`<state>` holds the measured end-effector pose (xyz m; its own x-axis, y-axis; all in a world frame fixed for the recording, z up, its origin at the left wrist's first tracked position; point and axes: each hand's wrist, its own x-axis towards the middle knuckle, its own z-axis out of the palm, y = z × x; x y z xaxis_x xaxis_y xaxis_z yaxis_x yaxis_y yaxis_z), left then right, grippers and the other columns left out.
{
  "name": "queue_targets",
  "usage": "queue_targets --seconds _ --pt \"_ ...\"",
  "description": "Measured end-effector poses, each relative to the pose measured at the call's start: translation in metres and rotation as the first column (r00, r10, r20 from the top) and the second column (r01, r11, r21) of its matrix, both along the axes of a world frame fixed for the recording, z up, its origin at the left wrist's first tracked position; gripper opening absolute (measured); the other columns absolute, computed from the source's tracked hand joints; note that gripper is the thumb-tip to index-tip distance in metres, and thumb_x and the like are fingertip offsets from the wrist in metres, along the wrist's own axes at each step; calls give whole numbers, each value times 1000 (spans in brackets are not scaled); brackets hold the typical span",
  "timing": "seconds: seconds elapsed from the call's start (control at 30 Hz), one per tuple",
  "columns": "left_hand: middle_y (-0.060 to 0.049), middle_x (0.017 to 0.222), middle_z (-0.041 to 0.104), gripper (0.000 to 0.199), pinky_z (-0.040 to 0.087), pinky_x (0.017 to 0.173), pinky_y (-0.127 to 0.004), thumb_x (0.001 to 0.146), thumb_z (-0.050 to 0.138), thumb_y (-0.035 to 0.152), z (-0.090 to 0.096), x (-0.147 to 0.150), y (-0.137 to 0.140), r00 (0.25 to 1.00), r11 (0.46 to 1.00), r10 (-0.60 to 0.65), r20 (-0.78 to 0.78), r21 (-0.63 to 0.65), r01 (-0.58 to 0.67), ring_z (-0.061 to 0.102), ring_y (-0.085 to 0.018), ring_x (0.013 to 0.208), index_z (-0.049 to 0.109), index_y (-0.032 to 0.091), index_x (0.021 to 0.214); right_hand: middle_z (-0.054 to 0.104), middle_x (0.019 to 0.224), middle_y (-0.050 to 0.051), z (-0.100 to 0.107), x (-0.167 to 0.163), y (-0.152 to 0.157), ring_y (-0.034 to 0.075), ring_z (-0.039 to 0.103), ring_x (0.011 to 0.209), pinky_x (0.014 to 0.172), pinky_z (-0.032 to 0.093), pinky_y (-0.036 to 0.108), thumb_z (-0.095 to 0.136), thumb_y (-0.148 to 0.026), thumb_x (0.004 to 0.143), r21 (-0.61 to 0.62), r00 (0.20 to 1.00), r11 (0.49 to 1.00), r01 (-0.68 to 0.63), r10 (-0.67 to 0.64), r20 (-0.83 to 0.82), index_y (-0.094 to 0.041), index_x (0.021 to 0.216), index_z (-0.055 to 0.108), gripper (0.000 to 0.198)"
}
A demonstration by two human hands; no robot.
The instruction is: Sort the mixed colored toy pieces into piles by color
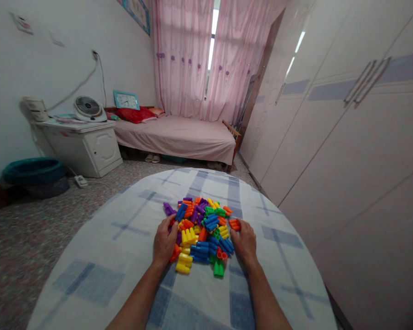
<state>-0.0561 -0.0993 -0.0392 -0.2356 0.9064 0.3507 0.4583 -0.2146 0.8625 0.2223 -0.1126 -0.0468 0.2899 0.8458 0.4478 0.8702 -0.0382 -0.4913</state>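
A loose heap of bullet-shaped plastic building blocks in several colours lies on the cloth-covered table between my hands. My left hand (pixel 165 240) rests at the heap's left edge, thumb and fingers apart, close to a blue block (pixel 181 211) and a purple block (pixel 169 209). At the right edge, my right hand (pixel 245 240) curves inward with its thumb apart from the fingers. An orange block (pixel 234 224) lies at its fingertips, seemingly touched. Nearest me are a yellow block (pixel 183 263) and a green block (pixel 219 268). The undersides of both hands are hidden.
The oval table has a checked white-and-blue cloth (pixel 124 256). Beyond it stands a bed (pixel 179 133) before pink curtains. White wardrobes (pixel 347 151) line the right side. To the left are a cabinet (pixel 103 149) with a fan (pixel 88 107) and a bin (pixel 34 176).
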Motion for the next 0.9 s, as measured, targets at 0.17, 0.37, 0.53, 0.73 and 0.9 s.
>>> queue_targets --seconds 0.17,0.37,0.53,0.73,0.9 --pt "-8 110 64 37 44 95 -40 83 44 35 -3 0 1 1000 1000 6 4 5 -6 58 -22 104 60 18 112 63 106 10 -4 1 -1 23 55 96 86 41 36 46 -35 82 57 999 998 -35 34 9 -17 111 59 37" --pt "-8 113 62 38 43 96 -40 84 44 36 -4 -1 1 1000 1000 -5 -15 -2 5 56 -22 106 60 19 114 61 103 12 3 28 -2 24 55 95 86 41 34 47 -38 81 139 978 969 204 -197 -65 -14 108 56 37" --pt "-8 113 62 39 42 97 -40 84 44 37 -3 -1 1 1000 1000 -7 -23 -13 7 56 -23 106 59 18 115 62 103 14 4 52 -8 26 55 95 82 41 34 47 -39 80 124 916 908 400 -390 -98 -12 107 54 39" --pt "-8 114 62 39 42 98 -40 84 44 36 -3 -1 1 1000 1000 -6 -31 -9 6 56 -22 107 59 19 116 61 107 14 -1 51 -10 29 54 96 79 39 39 48 -39 81 21 911 911 413 -413 8 -15 112 55 40" --pt "-8 114 61 38 41 98 -40 84 44 34 -2 0 0 1000 1000 -7 -27 -14 6 55 -23 108 59 19 115 61 108 14 -4 48 -13 29 53 99 81 37 41 46 -33 82 -42 930 931 362 -357 85 -17 112 57 36"
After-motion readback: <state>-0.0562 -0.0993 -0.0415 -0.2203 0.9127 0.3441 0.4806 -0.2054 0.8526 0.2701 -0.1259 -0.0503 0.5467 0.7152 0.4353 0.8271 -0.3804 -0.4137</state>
